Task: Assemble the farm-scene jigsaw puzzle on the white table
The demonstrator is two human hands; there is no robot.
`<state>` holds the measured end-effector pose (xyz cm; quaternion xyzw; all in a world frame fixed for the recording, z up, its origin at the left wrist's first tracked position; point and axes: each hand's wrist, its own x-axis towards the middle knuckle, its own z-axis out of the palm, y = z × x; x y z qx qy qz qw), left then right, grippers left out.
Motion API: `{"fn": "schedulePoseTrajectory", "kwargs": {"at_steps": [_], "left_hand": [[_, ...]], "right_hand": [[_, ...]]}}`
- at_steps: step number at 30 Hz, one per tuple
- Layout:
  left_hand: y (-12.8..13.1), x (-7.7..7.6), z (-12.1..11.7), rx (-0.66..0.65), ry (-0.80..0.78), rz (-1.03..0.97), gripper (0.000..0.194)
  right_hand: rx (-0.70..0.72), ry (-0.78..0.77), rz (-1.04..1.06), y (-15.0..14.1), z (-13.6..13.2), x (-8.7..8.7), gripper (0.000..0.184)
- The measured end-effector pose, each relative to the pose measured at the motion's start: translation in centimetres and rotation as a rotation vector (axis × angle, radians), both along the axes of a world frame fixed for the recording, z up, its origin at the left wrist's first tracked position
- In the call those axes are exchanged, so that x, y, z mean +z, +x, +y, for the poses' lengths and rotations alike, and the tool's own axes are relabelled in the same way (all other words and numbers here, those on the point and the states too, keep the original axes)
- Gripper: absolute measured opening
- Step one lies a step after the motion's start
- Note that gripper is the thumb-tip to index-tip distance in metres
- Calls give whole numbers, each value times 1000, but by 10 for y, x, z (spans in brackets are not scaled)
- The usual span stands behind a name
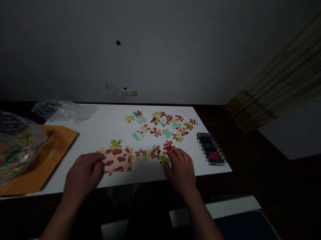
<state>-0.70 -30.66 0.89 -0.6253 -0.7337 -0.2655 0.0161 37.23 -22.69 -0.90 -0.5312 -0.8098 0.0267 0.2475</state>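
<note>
Seemingly piece-picking: left hand (pixel 85 171) curls at nine o'clock of spotted section (pixel 118 160), right hand (pixel 181 168) touches loose piece (pixel 168 144), grips unclear; edge-matching likely needed.

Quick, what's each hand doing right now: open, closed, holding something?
Left hand: curled beside the spotted puzzle section; grip unclear.
Right hand: at a reddish puzzle piece; grip unclear.

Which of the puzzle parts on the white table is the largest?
The cream section with dark red patches, with the left hand at its left edge. It covers far more table than any small piece to its right.
</note>
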Motion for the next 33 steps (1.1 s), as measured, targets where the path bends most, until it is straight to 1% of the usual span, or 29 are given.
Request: {"fn": "schedulePoseTrajectory", "kwargs": {"at_steps": [7,18,24,33], "left_hand": [[1,-1,1,2,30,-39,31],[1,-2,0,-45,53,-19,33],[1,-2,0,-46,49,-26,35],[0,-7,1,-49,73,-33,34]], "right_hand": [[21,36,17,1,-1,-2,42],[8,36,5,1,0,-2,40],[19,39,18,1,-1,-2,40],[32,60,42,3,2,-6,40]]}}
